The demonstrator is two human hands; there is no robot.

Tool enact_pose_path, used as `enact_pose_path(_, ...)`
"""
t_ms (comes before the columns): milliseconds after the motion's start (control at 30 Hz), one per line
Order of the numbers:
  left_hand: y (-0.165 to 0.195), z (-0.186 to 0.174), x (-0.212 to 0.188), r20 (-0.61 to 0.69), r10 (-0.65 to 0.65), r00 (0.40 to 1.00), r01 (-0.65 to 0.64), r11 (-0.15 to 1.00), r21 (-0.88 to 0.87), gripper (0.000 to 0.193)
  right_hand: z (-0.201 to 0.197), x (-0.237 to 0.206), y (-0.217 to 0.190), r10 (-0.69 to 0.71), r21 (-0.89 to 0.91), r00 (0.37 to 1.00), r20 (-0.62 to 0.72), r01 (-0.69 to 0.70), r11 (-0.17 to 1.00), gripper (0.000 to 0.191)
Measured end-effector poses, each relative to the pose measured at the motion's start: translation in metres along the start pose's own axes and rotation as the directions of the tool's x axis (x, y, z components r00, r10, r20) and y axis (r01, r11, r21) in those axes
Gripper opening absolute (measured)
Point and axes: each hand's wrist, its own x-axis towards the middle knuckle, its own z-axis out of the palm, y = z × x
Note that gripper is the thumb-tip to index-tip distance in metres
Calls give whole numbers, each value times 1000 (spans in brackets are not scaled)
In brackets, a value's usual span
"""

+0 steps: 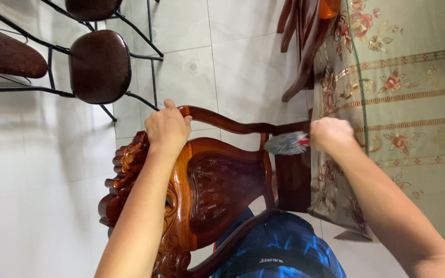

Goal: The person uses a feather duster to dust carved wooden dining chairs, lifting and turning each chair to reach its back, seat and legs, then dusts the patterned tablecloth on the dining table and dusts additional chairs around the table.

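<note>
While our left hand (167,126) is clamped around the top rail of the carved wooden chair (202,190), our right hand (331,135) is closed on the handle of a grey duster (286,144), its head touching the chair's frame. Swinging wide, we could snag the floral tablecloth (413,103) just beside it.

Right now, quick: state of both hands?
Left hand: closed, gripping the top rail of the carved wooden chair.
Right hand: closed, holding a grey duster against the chair.
</note>
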Motion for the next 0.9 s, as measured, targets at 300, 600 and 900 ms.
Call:
enact_pose_path(300,-2,-8,-3,40,40,998,-38,999,-38,55,74,53,-64,-74,34,975,-209,83,996,18)
enact_pose_path(600,-8,-55,3,308,-2,951,48,989,-142,51,-107,-76,-90,-478,-156,722,-499,469,870,17)
enact_pose_path(900,-31,-50,-1,304,16,953,74,956,-282,50,-137,-78,-79,-444,-188,834,-328,402,896,35)
